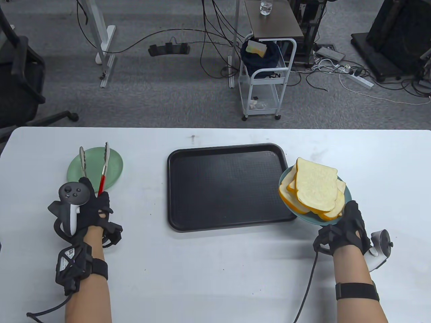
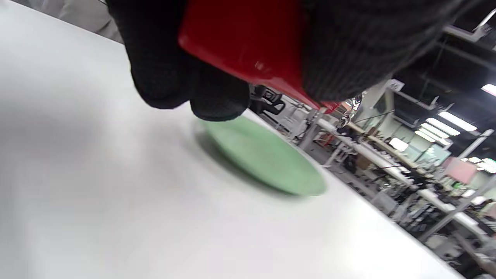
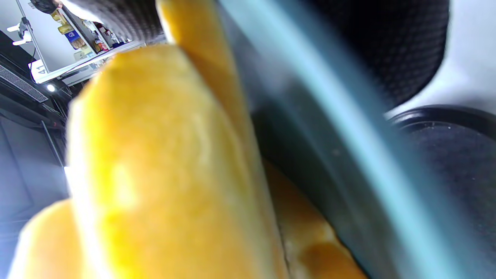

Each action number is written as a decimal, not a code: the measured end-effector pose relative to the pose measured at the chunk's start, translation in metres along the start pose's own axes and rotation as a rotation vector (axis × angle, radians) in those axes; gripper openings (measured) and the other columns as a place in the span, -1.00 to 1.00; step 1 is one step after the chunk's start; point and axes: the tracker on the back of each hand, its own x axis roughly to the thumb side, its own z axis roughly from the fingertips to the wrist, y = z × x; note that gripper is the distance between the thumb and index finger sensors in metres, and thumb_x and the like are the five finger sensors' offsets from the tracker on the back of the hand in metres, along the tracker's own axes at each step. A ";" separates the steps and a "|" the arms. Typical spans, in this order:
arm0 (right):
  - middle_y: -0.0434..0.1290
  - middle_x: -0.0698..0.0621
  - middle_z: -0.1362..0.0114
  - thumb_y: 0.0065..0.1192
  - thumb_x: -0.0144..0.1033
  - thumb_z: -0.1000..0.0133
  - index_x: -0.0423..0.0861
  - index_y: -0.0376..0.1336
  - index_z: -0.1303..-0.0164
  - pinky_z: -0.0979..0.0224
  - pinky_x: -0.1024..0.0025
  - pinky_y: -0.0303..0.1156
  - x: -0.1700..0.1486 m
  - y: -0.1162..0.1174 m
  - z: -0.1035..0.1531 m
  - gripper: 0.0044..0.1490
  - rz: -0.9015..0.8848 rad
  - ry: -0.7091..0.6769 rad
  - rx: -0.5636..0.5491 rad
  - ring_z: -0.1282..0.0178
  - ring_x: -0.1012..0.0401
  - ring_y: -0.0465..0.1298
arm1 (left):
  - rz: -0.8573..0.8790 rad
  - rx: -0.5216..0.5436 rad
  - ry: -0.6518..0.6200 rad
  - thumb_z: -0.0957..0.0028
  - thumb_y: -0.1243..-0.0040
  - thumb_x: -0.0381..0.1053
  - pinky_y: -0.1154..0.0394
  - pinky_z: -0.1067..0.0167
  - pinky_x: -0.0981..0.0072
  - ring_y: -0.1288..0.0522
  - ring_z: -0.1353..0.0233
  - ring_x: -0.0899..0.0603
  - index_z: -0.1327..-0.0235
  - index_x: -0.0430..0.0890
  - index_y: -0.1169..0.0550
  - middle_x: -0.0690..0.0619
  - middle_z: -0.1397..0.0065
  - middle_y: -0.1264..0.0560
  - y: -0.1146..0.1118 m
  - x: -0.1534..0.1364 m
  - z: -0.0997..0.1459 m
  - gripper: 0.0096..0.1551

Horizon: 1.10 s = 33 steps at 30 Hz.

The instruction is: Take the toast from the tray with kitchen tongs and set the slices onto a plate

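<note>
Right hand [image 1: 340,232] holds blue plate [image 1: 311,218] of toast slices [image 1: 315,188], tilted beside empty black tray [image 1: 229,186]. Left hand [image 1: 89,205] grips tongs [image 1: 101,168], tips apart, above green plate [image 1: 114,165]. Best tip slowly so slices land flat in tray.

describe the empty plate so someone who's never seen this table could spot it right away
Start at the black tray mid-table and look to its left. The green plate lies flat there, under the tips of the tongs that the left hand holds. The other plate, bluish, carries toast in the right hand.
</note>
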 end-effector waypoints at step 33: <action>0.49 -0.20 -0.21 -0.07 0.10 -0.12 -0.01 0.04 -0.28 -0.02 0.02 0.62 0.012 -0.003 0.006 -0.38 -0.027 -0.040 0.011 0.14 0.01 0.74 | 0.012 0.146 -0.479 0.16 -0.38 0.37 -0.21 -0.54 -0.24 -0.08 -0.72 -0.30 -0.51 0.21 -0.16 0.00 -0.74 -0.06 0.068 0.138 0.141 0.01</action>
